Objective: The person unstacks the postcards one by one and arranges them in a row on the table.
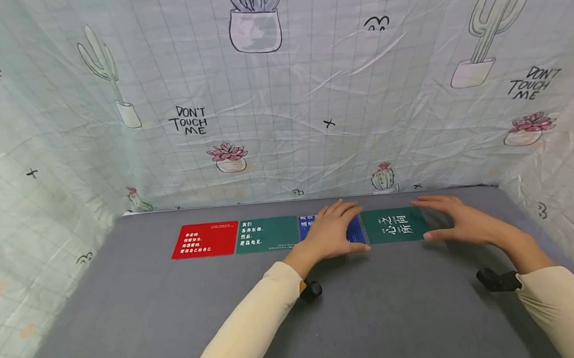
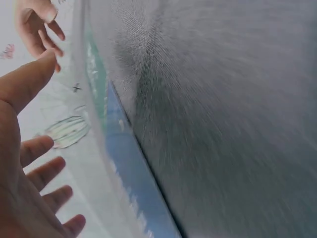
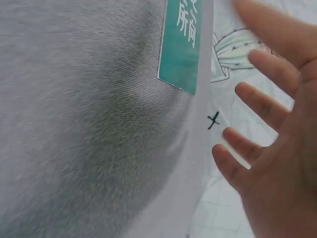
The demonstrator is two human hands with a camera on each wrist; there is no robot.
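Observation:
Four cards are excluded from counting here; a row of several printed cards lies along the back of the grey table. From the left come a red card, a green card, a blue card and another green card with large white characters. My left hand hovers over the blue card and hides much of it, fingers spread and thumb apart. Beside the right end of the second green card is my right hand, thumb and fingers parted. Neither hand holds anything; both wrist views show the fingers spread.
Behind the cards rises a pale curtain printed with cacti and lettering, and it also encloses both sides. The grey tabletop stretches toward me. A dark wrist device sits at the right cuff, with another at the left.

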